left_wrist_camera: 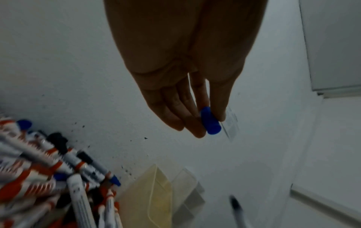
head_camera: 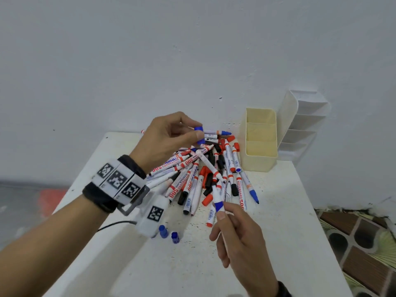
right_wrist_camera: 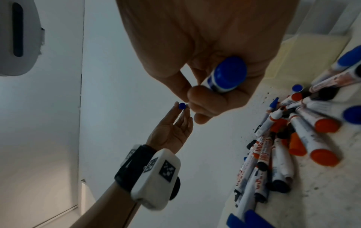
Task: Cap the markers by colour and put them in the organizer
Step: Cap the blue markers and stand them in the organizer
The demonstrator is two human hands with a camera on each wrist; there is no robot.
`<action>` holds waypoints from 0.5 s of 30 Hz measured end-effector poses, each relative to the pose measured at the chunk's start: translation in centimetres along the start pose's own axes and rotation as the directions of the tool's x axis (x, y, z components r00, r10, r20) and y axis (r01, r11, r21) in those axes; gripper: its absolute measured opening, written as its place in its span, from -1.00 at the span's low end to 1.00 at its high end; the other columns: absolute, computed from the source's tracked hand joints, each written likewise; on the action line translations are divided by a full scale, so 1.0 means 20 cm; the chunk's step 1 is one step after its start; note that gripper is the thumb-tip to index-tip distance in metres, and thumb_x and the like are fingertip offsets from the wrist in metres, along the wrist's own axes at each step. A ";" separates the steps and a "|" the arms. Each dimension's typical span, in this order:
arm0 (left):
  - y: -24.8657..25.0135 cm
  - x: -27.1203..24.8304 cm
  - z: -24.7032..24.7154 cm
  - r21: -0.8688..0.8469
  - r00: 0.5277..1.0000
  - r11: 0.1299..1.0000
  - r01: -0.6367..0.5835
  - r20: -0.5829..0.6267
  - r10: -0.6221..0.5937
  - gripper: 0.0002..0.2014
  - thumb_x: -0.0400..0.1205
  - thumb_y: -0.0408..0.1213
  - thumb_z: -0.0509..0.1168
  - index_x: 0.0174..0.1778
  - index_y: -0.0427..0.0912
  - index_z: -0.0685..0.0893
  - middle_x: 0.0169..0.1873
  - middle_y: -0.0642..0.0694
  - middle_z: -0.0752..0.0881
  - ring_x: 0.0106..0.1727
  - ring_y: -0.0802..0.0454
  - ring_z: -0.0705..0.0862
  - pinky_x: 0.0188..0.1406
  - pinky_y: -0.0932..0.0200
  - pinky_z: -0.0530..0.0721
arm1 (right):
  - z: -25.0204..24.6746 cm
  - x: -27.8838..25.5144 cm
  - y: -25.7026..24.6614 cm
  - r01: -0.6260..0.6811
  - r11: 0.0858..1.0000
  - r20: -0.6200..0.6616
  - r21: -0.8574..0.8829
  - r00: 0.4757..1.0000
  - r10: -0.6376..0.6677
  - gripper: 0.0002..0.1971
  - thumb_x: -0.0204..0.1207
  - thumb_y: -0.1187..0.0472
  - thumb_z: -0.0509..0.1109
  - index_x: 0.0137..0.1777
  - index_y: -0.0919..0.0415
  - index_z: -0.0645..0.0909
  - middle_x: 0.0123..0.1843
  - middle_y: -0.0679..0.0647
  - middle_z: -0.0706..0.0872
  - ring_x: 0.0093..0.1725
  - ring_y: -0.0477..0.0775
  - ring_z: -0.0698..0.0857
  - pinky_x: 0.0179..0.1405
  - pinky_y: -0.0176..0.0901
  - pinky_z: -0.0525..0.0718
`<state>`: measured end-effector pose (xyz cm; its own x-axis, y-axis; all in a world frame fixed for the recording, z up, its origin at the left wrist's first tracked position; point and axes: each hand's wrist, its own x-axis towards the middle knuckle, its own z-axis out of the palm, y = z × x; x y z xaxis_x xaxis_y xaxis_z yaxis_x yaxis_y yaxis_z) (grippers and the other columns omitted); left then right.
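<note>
In the left wrist view we see the pile [left_wrist_camera: 48, 185] smeared by blur and cut by the left and bottom edges. The right hand [head_camera: 240, 239] hides most of its marker [head_camera: 218, 198], and its wrist leaves the frame.

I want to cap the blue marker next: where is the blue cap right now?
In the head view, the blue cap is pinched in the left hand, raised above the marker pile's far end.
</note>
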<state>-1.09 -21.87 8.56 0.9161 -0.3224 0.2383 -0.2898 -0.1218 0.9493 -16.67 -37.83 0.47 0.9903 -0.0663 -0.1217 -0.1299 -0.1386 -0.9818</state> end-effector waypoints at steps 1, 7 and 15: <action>0.01 -0.07 0.00 -0.045 1.000 0.999 0.023 -0.004 -0.023 -0.75 0.50 -0.31 0.45 0.03 -0.37 0.72 -0.19 -0.25 0.85 -0.19 -0.08 0.83 -0.10 0.12 0.79 | 0.02 -0.01 -0.02 0.014 1.000 0.016 0.016 1.000 -0.015 -0.75 0.67 0.11 0.19 0.29 0.06 0.54 -0.34 0.11 0.71 -0.61 -0.08 0.48 -0.68 -0.27 0.49; -0.01 -0.30 0.01 -0.162 0.993 0.981 0.106 -0.037 -0.113 -0.73 0.46 -0.33 0.45 0.00 -0.43 0.72 -0.20 -0.27 0.84 -0.23 -0.12 0.82 -0.14 0.11 0.80 | 0.09 -0.03 -0.10 0.075 0.993 0.063 0.092 0.995 -0.081 -0.61 0.56 -0.01 0.18 0.34 0.08 0.52 -0.33 0.14 0.73 -0.64 -0.08 0.47 -0.71 -0.28 0.46; -0.04 -0.41 0.04 -0.122 0.996 0.988 0.093 0.015 -0.092 -0.80 0.47 -0.35 0.45 -0.07 -0.40 0.72 -0.20 -0.17 0.85 -0.18 -0.08 0.84 -0.13 0.20 0.76 | 0.11 -0.05 -0.12 0.107 0.992 0.067 0.064 0.992 -0.111 -0.65 0.61 0.07 0.21 0.34 0.14 0.57 -0.38 0.10 0.72 -0.67 -0.13 0.43 -0.69 -0.36 0.44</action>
<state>-8.63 -19.81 5.66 0.9347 -0.3238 0.1467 -0.1670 -0.0358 0.9853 -17.18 -35.20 2.52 0.9997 0.0156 -0.0209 -0.0196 -0.0818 -0.9965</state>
